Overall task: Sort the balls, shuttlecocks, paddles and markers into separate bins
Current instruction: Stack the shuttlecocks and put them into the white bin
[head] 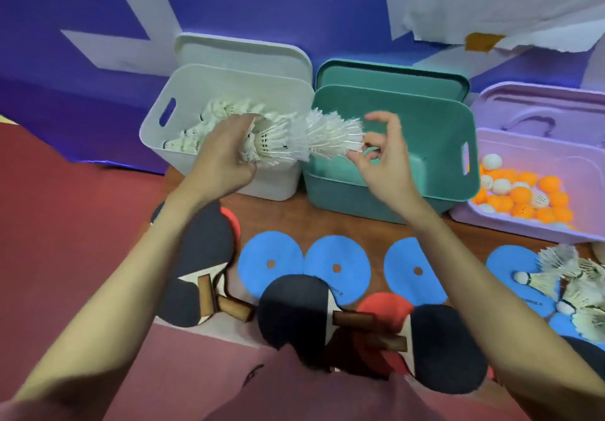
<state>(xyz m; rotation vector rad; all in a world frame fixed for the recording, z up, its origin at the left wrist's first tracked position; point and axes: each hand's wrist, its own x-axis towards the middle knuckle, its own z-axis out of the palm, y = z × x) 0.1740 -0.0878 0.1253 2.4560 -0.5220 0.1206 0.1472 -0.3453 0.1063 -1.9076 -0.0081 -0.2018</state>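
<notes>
Three smooth moulded plastic bins with rounded corners and slot handles stand in a row along the far edge of the bench (pixel 288 214), each with its lid propped upright behind it: a white bin (pixel 183 93), a teal bin (pixel 435 132) and a lilac bin (pixel 556 165) toward the far right corner.

The left hand (pixel 222 155) has its fingers curled round the cork end of a nested stack of feathered white shuttlecocks (pixel 304 140), held sideways above the rims where the white and teal bins meet. The right hand (pixel 381 158) is loosely spread, fingers part curled, its fingertips touching the frayed feather skirt at the stack's other end. How many shuttlecocks make up the stack cannot be counted.

More shuttlecocks (pixel 209 119) lie in the white bin. The lilac bin holds a heap of glossy orange and white balls (pixel 520 194), too many to count exactly. A loose pile of shuttlecocks (pixel 569 286), about five, lies at the bench's right edge.

Four flat blue discs (pixel 271 263), each with a small centre hole, show in a row across the middle of the bench. Along the near edge lie paddles (pixel 294 309) with matte black or red rubber faces and wooden handles, overlapping in two clusters; about six are visible.
</notes>
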